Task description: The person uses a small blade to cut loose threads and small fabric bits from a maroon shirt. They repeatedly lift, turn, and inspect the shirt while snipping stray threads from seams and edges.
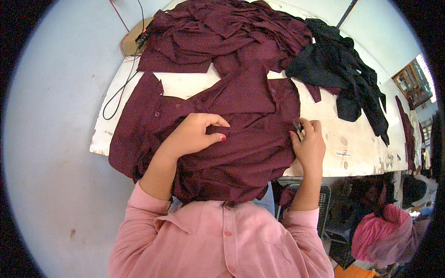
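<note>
A dark maroon buttoned garment [232,157], probably a shirt, is spread over the table's near edge and hangs down toward my lap. My left hand [192,134] rests on it left of the middle, with thumb and forefinger apart and nothing visible between them. At the garment's right edge, my right hand [309,143] is curled around a small metal tool [298,127] that looks like thread snips. Most of the tool is hidden by the fingers. A button [157,114] shows on the garment's left part.
A large heap of maroon garments [222,32] covers the table's far side. Black garments [343,69] lie at the far right of the white, worn tabletop [324,153]. A black cable [121,90] loops over the left edge. Pink cloth [378,231] sits low at right.
</note>
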Tool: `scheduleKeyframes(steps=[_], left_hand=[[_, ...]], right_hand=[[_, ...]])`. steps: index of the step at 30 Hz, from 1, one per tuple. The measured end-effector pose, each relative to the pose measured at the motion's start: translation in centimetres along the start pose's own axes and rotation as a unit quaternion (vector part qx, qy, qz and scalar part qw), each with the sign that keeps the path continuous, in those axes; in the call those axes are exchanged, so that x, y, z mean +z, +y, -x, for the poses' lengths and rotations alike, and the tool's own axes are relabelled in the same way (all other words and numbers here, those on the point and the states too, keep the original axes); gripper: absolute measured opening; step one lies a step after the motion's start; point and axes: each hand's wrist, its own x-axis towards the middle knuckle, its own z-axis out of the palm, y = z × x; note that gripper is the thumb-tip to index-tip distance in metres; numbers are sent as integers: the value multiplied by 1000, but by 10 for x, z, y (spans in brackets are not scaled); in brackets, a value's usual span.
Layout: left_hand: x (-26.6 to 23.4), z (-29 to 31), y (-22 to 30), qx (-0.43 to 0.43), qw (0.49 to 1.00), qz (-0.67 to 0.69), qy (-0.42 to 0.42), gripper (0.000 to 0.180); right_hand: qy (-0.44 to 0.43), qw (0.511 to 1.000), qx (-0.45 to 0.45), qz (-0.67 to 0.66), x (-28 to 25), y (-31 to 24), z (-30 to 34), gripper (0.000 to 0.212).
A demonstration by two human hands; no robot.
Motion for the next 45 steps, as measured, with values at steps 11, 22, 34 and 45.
scheduleKeyframes(steps=[11, 22, 34, 45], left_hand=[[-7, -1, -12, 37, 993, 109, -17, 37], [0, 2, -7, 50, 995, 85, 11, 34], [-12, -11, 33, 53, 980, 156, 108, 18], [-26, -5, 43, 25, 990, 24, 138, 22]], right_hand=[[-105, 920, -138, -351, 37, -114, 13, 18], [-254, 822, 62, -506, 41, -94, 2, 14], [-184, 834, -21, -520, 10, -116, -22, 19], [46, 886, -412, -206, -24, -104, 9, 27]])
